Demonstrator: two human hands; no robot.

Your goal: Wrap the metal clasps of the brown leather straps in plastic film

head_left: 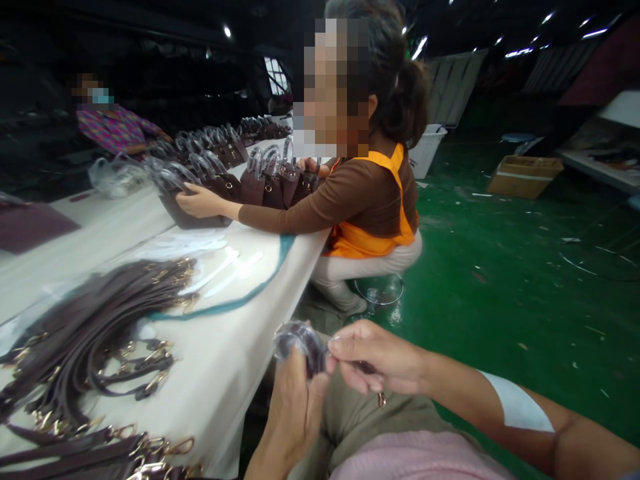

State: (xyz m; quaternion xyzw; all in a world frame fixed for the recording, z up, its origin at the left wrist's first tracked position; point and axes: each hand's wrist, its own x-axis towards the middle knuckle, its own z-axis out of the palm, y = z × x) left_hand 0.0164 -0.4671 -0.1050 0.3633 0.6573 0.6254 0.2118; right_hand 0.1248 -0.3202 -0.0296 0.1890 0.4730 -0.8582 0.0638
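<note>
Above my lap, my left hand [294, 403] is closed around a coiled dark brown bag strap [311, 347] that has clear plastic on it. My right hand [373, 357] pinches the strap's loose end at the coil's right side, thumb and fingers pressed together. Below the right fingers hangs a small gold clasp [381, 400]. The fingers hide part of the strap. To the left, a bundle of brown straps [107, 313] with gold clasps lies on the white table [210, 373]. More straps [95, 457] lie at the near corner.
A co-worker in an orange apron [397, 193] sits at the table ahead, handling dark handbags [265, 187] with plastic-wrapped handles. Another person [113, 127] is across the table. A teal ribbon [235, 303] crosses the tabletop. A cardboard box [525, 177] stands on the green floor.
</note>
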